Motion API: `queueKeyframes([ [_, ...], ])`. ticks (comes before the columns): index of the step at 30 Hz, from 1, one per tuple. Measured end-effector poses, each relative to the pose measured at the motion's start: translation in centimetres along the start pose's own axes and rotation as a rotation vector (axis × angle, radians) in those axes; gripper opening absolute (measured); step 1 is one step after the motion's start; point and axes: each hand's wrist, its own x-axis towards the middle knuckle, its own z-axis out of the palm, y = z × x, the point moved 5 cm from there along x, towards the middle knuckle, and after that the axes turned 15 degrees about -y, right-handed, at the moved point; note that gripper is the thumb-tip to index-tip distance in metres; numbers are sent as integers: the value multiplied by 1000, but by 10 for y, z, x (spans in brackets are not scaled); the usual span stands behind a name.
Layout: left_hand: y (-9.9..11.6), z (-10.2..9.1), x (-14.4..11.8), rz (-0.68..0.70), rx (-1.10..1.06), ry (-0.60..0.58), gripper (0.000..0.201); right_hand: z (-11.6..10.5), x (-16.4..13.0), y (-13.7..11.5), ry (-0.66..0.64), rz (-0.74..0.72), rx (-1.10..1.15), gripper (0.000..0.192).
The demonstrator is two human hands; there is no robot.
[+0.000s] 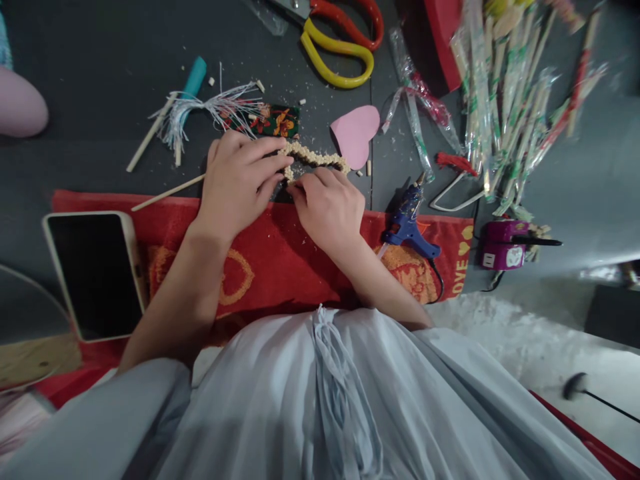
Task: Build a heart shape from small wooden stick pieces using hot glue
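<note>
At the left edge, a pink rounded thing (21, 103) is noted on the dark table (100, 60); nearer, a phone (95, 277) is laid on the red towel (300, 267). A stick (167, 192) is seen pointing toward the left hand (235, 177); farther off, a teal tube (195, 77) is partly covered by white string (187, 113).

The left fingers are set narrowly against the left end of the pale knobbly frame (317, 157); whether it is gripped there cannot be told. The frame is found just right of these fingertips, on the table beyond the towel, its long axis running left to right. Its near side is partly hidden by the right hand (333, 207), whose thumb and forefinger are pinched on the near left part. Both hands are equally close.

Beyond the frame, a patterned strip (283, 122) is placed just at the left and a pink paper heart (357, 137) at the right end; scissors (345, 47) are left farther off. The near side is occupied by the hands. Farther right, a glue gun (410, 223), wrapped sticks (510, 107) and a purple box (505, 245) are recorded, well apart.
</note>
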Motion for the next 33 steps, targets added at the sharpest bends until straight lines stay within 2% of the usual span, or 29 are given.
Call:
queueKeyframes([
  [4, 2, -1, -2, -13, 23, -9, 47, -1, 1, -2, -23, 4, 10, 31],
  [10, 4, -2, 0, -111, 66, -116, 50, -1, 2, -3, -29, 8, 7, 30],
  [13, 3, -1, 2, -123, 74, -131, 50, 0, 3, -3, -24, 7, 0, 32],
  [19, 3, -2, 1, -117, 47, -103, 45, 2, 2, -2, 26, -17, 3, 34],
  [26, 2, -2, -1, -79, 13, -75, 49, 4, 1, -2, 49, -19, 13, 32],
  [33, -1, 0, -2, 12, -14, 4, 48, 1, 1, -3, -34, -3, -5, 31],
])
